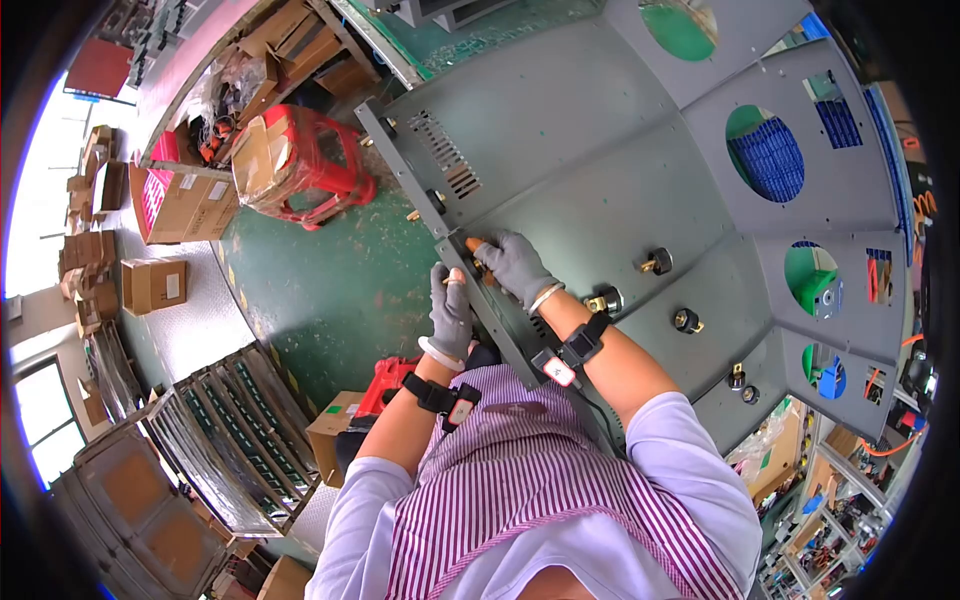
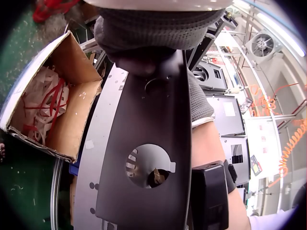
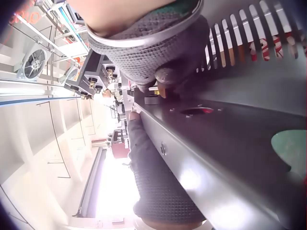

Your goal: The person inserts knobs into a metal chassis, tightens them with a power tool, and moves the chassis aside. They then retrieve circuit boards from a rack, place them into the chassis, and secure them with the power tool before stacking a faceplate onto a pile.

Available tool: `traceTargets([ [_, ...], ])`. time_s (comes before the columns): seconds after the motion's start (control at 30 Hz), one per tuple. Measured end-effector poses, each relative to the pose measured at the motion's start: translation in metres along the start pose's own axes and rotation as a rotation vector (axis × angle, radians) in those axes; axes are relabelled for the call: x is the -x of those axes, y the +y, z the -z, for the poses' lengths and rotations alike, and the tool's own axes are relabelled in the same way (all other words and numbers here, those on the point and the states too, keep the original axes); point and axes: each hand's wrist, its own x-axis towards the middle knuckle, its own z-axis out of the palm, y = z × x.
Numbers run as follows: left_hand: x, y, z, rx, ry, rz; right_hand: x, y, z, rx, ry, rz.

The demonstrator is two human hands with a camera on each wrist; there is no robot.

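A large grey sheet-metal panel [image 1: 590,160] lies in front of me, its raised flange [image 3: 192,158] running between my hands. My left hand [image 1: 452,312], in a grey glove with bare fingertips, curls at the flange's outer side and pinches a small brass-coloured end. From the inner side my right hand [image 1: 515,268], gloved alike, bends its fingers round a small black round fitting [image 3: 152,99] on the flange. Its bare fingertip [image 3: 165,88] presses close beside that fitting. The left wrist view shows the left glove [image 2: 153,31] over the flange, most of its fingers hidden.
Black fittings with brass lugs [image 1: 655,262] lie loose on the panel. More brass ends [image 1: 415,215] stick out along the flange. A red stool [image 1: 300,165] with cardboard on top stands beyond it. An open carton [image 2: 72,124] holds white and red strips.
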Motion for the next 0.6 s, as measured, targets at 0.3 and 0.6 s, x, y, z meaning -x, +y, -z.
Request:
traceTargets([
  [0.3,-0.006,-0.018,-0.001,0.091,-0.016,-0.097,0.018,-0.006,0.03,-0.08,-0.133,-0.029],
  [0.6,0.003,0.015,-0.01,0.124,0.003,-0.088,0.031,-0.016,0.041,0.065,-0.245,0.163],
])
